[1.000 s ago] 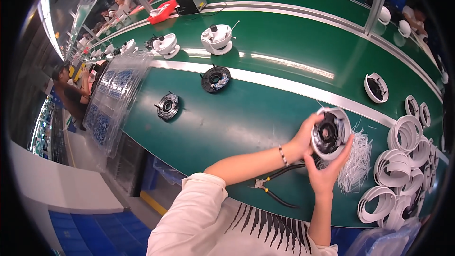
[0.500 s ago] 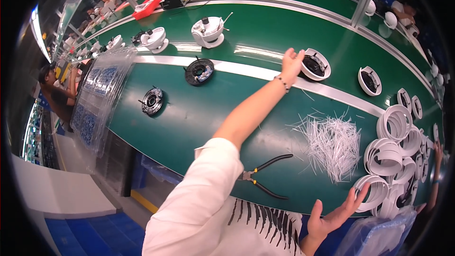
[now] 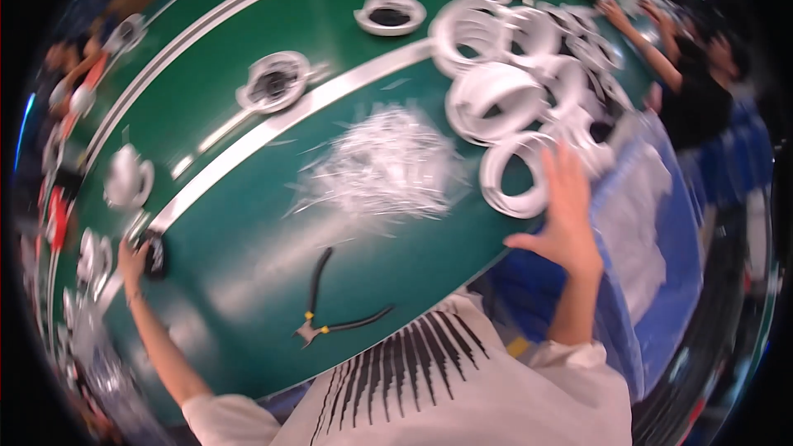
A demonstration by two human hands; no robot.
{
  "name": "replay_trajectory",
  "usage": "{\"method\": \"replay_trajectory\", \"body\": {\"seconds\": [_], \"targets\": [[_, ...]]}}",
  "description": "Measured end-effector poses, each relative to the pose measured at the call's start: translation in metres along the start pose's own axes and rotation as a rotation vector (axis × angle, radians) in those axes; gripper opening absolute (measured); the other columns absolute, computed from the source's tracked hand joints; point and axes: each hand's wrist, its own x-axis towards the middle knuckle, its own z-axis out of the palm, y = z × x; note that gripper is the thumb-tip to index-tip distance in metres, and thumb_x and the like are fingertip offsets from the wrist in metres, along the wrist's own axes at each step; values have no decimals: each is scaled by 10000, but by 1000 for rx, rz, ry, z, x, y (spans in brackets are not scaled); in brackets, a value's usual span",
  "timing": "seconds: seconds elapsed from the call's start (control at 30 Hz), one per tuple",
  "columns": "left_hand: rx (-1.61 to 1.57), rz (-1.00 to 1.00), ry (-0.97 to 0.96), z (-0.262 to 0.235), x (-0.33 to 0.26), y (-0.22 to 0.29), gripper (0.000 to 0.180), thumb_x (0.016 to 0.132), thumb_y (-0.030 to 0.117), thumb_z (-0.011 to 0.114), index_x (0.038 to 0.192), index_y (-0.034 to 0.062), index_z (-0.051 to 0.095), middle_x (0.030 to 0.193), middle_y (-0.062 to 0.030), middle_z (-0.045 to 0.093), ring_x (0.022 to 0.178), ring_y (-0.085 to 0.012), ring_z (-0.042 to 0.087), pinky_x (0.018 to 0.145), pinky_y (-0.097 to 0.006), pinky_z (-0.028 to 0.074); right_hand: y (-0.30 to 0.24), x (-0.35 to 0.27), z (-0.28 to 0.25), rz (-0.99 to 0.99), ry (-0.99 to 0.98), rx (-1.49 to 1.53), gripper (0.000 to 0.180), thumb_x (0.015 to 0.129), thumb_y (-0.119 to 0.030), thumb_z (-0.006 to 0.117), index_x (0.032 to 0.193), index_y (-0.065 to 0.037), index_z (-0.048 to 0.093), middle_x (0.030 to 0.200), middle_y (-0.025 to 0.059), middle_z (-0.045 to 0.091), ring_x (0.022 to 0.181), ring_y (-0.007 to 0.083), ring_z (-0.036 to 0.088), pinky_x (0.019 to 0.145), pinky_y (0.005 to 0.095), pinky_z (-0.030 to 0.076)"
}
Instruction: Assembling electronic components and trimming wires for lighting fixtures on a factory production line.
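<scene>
Your left hand (image 3: 132, 258) at one black part (image 3: 155, 254) on the worktop (image 3: 248, 314), its grip too blurred to tell, your right fingers spread and released (image 3: 570, 206) near overlapping white rings (image 3: 491, 175), one strip pile (image 3: 384, 167) and one pliers (image 3: 309, 329) between, two white shells (image 3: 276, 83) beyond.

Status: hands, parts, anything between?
Left hand at rounded black part, grip blurred. Right hand open by white plastic rings, contact unclear. Black-handled metal pliers, thin white strips between hands.
</scene>
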Motion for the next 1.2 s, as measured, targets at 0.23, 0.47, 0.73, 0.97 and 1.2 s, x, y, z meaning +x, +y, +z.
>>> {"method": "replay_trajectory", "body": {"seconds": [0.23,0.47,0.73,0.97,1.2], "targets": [[-319,139,32,-6,-10,48,349,731,133,639,1031,-6,529,946,-110,578,863,-192,552,767,-288,423,21,20,12,26,355,-57,621,630,-70,675,1204,-109,442,1270,164,352,1124,340,375,888,382,357],[-638,200,123,-13,-87,177,249,796,77,575,1008,-20,486,905,-67,548,800,-118,521,727,-236,418,37,63,26,-94,524,-86,217,573,-21,651,784,-64,628,825,51,586,814,243,529,718,339,421],[-1696,-160,58,22,-184,228,247,876,118,454,1103,31,408,1085,-85,480,1005,-186,492,869,-347,416,-23,33,-40,43,740,-39,141,642,-22,657,782,-32,648,695,97,595,635,214,554,590,299,424],[-1866,-90,64,28,-199,260,288,896,62,365,1175,37,300,1163,-102,411,1069,-192,445,907,-344,396,-157,26,34,-447,187,403,119,678,-20,608,793,-18,639,601,128,576,489,249,536,470,315,407],[-1881,-37,41,24,-208,263,342,892,50,354,1218,58,249,1187,-88,366,1070,-152,420,904,-306,386,-191,11,102,-485,-130,268,165,671,-97,631,815,-20,607,539,102,544,493,268,533,468,360,413]]}}
